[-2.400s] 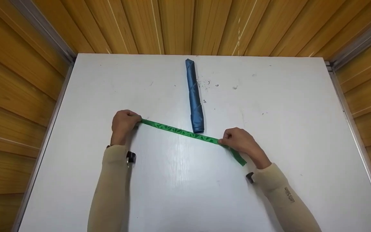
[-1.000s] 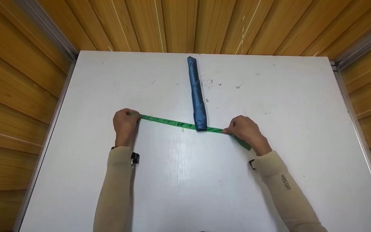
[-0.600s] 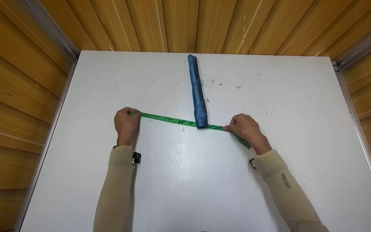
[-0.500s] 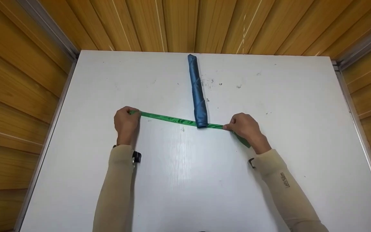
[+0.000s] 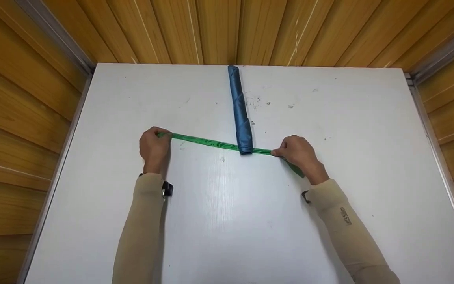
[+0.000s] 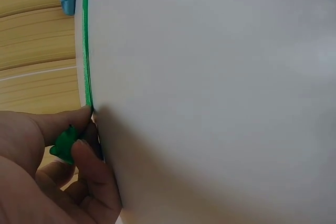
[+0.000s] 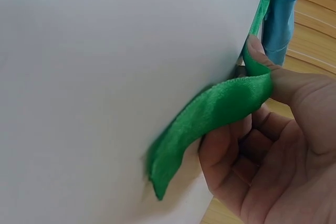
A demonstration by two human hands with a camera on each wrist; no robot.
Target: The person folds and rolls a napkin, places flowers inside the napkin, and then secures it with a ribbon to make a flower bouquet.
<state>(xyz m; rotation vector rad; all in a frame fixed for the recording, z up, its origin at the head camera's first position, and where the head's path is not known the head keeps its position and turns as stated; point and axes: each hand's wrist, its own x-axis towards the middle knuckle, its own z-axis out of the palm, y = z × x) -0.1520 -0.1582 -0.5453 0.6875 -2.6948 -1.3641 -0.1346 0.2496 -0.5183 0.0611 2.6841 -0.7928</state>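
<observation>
A green ribbon (image 5: 199,141) stretches across the table between both hands and passes under the near end of a rolled blue cloth (image 5: 239,106). My left hand (image 5: 154,148) pinches the ribbon near one end, and a short crumpled tip (image 6: 64,144) pokes out among its fingers in the left wrist view. With thumb and finger my right hand (image 5: 296,153) pinches the other side of the ribbon. Past that pinch, a loose green tail (image 7: 210,109) curves down toward the table in the right wrist view. The roll's spiral end shows in that same view.
The white table (image 5: 211,221) has small dark marks and scuffs right of the roll. Wood-patterned panels (image 5: 215,31) rise behind it and at both sides, with grey metal rails at the corners. The blue roll reaches almost to the table's far edge.
Both hands have moved away from the body with the ribbon, the right one further. The ribbon has gone from just in front of the blue roll to beneath its near end.
</observation>
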